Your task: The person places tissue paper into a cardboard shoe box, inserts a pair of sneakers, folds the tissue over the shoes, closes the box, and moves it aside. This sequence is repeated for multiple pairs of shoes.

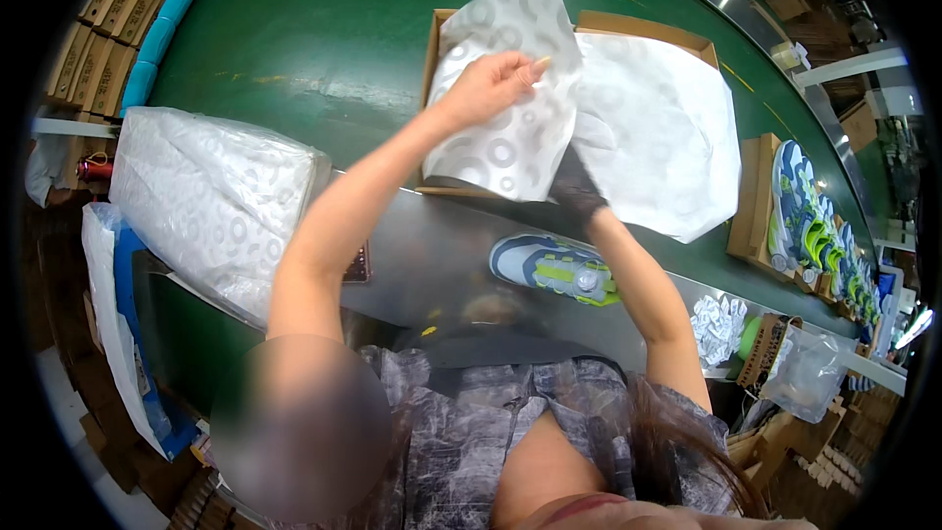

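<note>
A brown cardboard shoebox (pixel 648 26) sits on the green work surface, lined with white tissue paper (pixel 653 108) that spills over its right and near sides. Bare and pinched closed, my left hand (pixel 496 86) grips a raised sheet of ring-patterned tissue paper (pixel 505 25) over the box's left part. My right hand (pixel 579 186), in a dark glove, reaches in at the near side between the paper layers; its fingers are mostly hidden. Close to my right forearm, a light blue and navy sneaker (pixel 551 267) with lime-green parts lies on the metal ledge.
At left lies a plastic-covered stack of patterned paper (pixel 211 196). A row of similar sneakers (pixel 805 201) in open boxes stands at right on the green surface (pixel 304 49). Crumpled white paper (pixel 718 329) and a clear plastic bag (pixel 807 373) are near my right elbow.
</note>
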The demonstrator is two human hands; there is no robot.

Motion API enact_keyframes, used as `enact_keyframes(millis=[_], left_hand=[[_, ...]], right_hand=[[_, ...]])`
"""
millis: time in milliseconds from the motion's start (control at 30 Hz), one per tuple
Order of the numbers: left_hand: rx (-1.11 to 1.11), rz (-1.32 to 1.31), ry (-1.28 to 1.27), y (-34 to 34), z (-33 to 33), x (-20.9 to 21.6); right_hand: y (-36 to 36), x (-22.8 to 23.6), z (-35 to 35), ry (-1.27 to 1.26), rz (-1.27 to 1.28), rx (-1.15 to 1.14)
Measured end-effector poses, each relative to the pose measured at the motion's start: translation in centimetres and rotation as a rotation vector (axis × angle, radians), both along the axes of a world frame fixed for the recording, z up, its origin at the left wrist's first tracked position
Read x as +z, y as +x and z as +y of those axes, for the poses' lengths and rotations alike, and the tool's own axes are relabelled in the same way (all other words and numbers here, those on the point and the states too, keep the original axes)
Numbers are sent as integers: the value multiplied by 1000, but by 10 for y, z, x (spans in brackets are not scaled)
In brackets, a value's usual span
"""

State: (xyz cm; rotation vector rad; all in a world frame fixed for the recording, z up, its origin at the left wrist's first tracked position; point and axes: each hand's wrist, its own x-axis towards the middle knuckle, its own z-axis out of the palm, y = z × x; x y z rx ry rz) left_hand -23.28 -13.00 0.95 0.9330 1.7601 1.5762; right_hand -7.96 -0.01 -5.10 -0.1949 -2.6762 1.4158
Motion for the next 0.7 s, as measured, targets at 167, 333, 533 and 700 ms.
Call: enact_keyframes(millis=[167,333,533,700], left_hand=[[165,1196,-321,46,14,-72],[90,1155,-634,48,13,-98],[-150,571,-261,106,-8,-33],[-265,608,-131,176,-47,-42]], right_hand=[[82,61,83,-623,-86,-846],[163,86,107,-308,322,-1042],[261,-26,87,-610,-583,-877],[232,-10,50,-853,-588,-505]])
